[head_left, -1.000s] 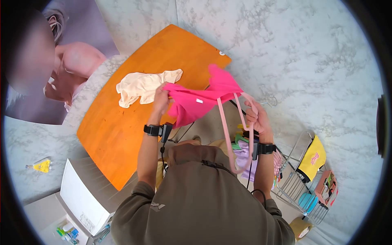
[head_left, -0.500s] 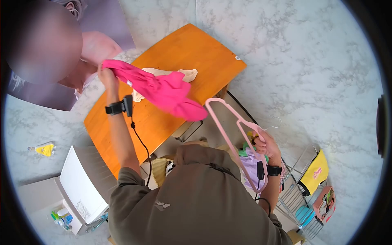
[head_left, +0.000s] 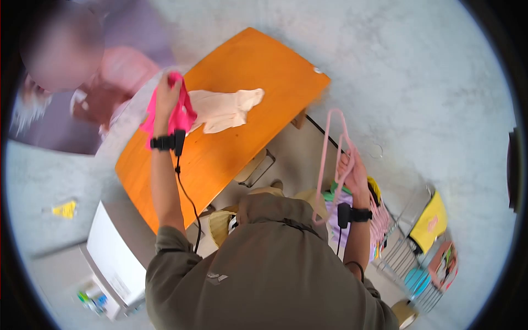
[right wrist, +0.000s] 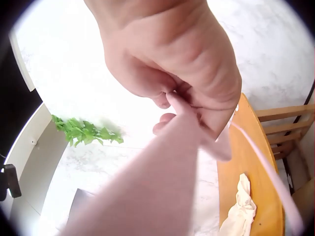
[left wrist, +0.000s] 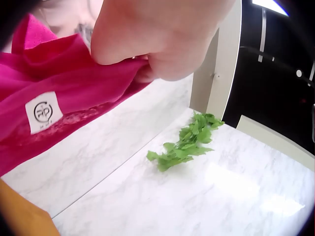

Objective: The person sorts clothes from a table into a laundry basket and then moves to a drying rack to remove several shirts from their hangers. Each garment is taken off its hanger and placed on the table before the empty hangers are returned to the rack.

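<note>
My left hand [head_left: 168,99] grips a bunched bright pink garment [head_left: 185,116] over the far left edge of the wooden table [head_left: 275,69]. In the left wrist view, the pink fabric [left wrist: 64,73] hangs from pinching fingers and bears a white square label [left wrist: 43,113] beside lacy trim. Held out to the right, past the table's edge, is a pale pink clothes hanger [head_left: 323,159] in my right hand [head_left: 356,173]. The right wrist view shows fingers curled round the hanger [right wrist: 147,182], with no cloth on it. A cream garment [head_left: 220,111] lies crumpled on the table, right of the pink one.
At my right stand hanging clothes [head_left: 340,220] and a wire rack [head_left: 399,256] with a yellow cloth [head_left: 429,223] draped over it. A white-topped box [head_left: 118,258] is at lower left. Under the table's near edge sits a stool [head_left: 252,169].
The pink garment, stretched between both hands and against the hanger a second ago, has swung left with my left hand and now hangs bunched. The hanger has moved apart from it and turned more upright.
</note>
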{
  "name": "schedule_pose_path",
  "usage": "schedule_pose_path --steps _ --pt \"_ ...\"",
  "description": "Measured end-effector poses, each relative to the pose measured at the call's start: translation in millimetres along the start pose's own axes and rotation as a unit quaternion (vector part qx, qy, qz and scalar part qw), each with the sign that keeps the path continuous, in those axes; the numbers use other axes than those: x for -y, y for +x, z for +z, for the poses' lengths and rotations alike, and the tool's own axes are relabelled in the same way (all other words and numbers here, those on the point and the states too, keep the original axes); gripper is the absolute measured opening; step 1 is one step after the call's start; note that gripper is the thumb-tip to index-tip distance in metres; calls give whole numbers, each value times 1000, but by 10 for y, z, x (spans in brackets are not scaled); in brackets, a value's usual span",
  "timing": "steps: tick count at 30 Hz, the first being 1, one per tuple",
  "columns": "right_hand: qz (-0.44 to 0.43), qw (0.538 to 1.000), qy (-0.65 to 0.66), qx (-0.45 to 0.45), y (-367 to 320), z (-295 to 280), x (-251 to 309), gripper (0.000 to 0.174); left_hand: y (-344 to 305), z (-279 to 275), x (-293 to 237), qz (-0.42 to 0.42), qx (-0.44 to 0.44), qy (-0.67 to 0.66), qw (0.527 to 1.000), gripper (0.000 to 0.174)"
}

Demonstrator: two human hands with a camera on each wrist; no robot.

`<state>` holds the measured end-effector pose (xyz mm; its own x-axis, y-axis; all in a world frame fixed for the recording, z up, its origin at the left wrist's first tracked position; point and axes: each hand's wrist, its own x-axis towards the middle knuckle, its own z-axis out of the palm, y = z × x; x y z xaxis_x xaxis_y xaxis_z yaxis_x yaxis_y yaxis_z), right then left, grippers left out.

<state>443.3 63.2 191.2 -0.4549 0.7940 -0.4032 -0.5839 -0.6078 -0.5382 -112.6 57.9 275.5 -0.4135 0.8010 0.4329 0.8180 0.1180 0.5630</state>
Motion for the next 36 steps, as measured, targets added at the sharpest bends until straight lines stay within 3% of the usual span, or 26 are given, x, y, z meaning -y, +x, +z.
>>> schedule_pose_path --steps 2,4,6,8,10,11,13,14,16,18,20,23,27,29,33,36 --pt "-63 995 66 -26 27 -205 -65 21 -304 466 111 -27 132 -42 990 26" --pt "-151 977 117 -91 -70 -168 -129 20 -736 985 95 2 199 -99 975 24" --pt "-221 961 165 -26 -136 -394 -203 17 -1125 1403 -145 -56 358 -165 917 24" --pt "-266 944 189 -50 -265 -536 -270 22 -1502 1765 -510 -13 452 -197 870 32" --pt "-258 923 241 -150 -406 -557 -275 30 -1726 1861 -1219 -110 540 -289 783 34" --pt "-269 918 243 -161 -472 -662 -305 38 -1820 1911 -1514 -97 561 -287 770 34" --pt "-297 901 255 -188 -679 -664 -307 39 -2008 1984 -1966 -129 539 -413 723 30" --pt "-309 895 257 -196 -775 -680 -306 41 -2054 2039 -2094 -120 560 -408 711 30" --pt "-334 878 273 -206 -933 -804 -374 39 -2135 2156 -2316 -18 633 -367 682 29" --pt "-351 868 287 -203 -1063 -884 -441 33 -2224 2338 -2454 0 659 -360 661 26" --pt "-362 858 297 -214 -1202 -920 -455 27 -2273 2499 -2591 75 651 -366 661 21" --pt "-368 845 328 -207 -1384 -1070 -476 29 -2366 2734 -2740 66 666 -359 650 18" --pt "-324 851 345 -227 -1712 -1543 -543 33 -2554 3068 -3061 121 698 -296 641 17" --pt "-312 849 364 -224 -1856 -1878 -689 33 -2673 3125 -3287 230 736 -137 622 18" --pt "-321 827 390 -248 -2096 -2358 -759 30 -3048 3243 -3489 271 703 -192 629 19" --pt "-306 813 406 -284 -2299 -2503 -693 29 -3226 3365 -3637 260 737 -184 596 21"
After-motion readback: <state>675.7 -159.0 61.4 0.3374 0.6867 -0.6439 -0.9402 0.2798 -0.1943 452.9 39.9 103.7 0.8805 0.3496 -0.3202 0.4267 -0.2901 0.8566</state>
